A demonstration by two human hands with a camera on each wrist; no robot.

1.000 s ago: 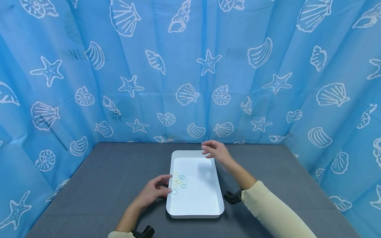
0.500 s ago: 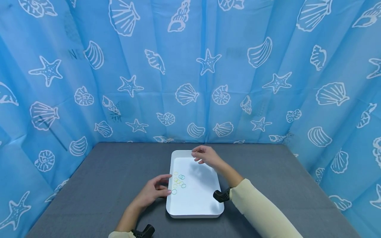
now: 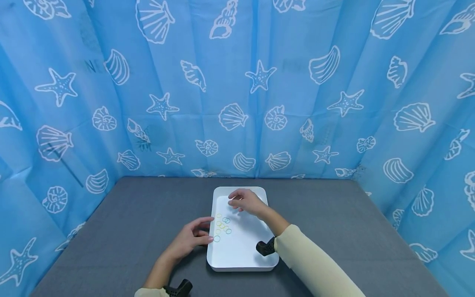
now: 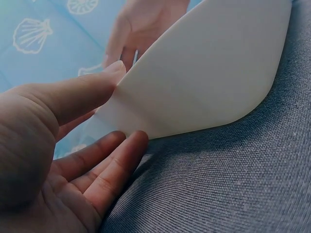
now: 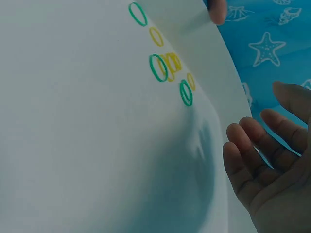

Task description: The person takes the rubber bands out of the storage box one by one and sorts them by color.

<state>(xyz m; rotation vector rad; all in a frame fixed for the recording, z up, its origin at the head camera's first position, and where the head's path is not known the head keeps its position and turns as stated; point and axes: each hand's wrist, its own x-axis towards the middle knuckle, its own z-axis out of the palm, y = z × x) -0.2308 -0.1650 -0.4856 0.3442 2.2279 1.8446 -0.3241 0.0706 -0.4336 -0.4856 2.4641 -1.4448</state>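
A white tray [image 3: 237,255] lies on the grey cloth. Several thin rings like small rubber bands, green [image 5: 151,68] and yellow [image 5: 175,62], lie grouped along its left side, some overlapping. My left hand [image 3: 191,236] rests against the tray's left wall; in the left wrist view its thumb [image 4: 92,94] touches the rim and other fingertips meet the outside near the base. Over the far part of the tray hovers my right hand [image 3: 246,202], fingers loosely bent. Nothing shows between its spread fingers [image 5: 252,150] in the right wrist view.
A grey cloth [image 3: 148,206] covers the table around the tray. Behind and at both sides hangs a blue curtain [image 3: 237,90] with white shell and starfish prints. A black wrist device [image 3: 265,246] sits under the right forearm, above the tray.
My right hand has moved left and nearer, from the tray's far right corner to above its far middle, close to the rings. The left hand and the rings have stayed put.
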